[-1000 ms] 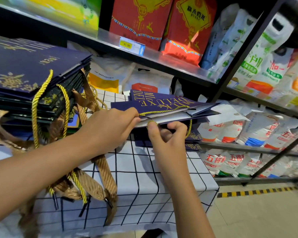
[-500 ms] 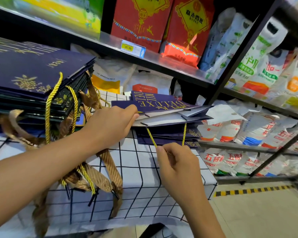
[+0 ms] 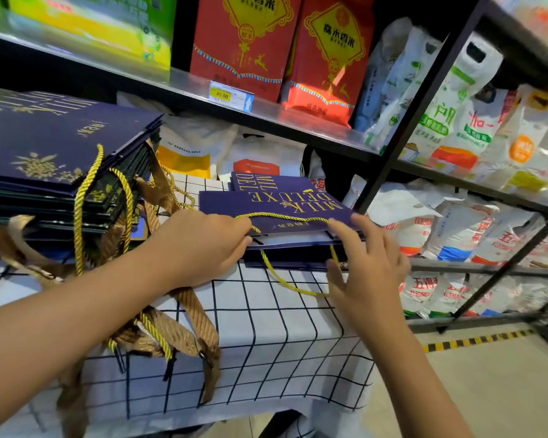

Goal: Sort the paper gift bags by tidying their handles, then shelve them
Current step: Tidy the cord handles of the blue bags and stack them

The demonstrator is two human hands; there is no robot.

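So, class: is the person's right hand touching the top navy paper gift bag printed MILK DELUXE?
Touching. The head view shows the right hand with an index fingertip resting on the near edge of the navy paper gift bag.

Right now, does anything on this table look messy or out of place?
Yes. One gold cord handle hangs loose below the small stack of blue bags, and brown ribbon handles spill tangled over the table edge beside the tall stack.

"MILK DELUXE" is printed in gold on the top navy gift bag; on the bag beneath, only "MIL" and "DEL" are shown. "45.00" is printed on the yellow price tag at the shelf's front edge. Chinese characters are carried by the red rice packs and by the white sacks; the rest cannot be made out.
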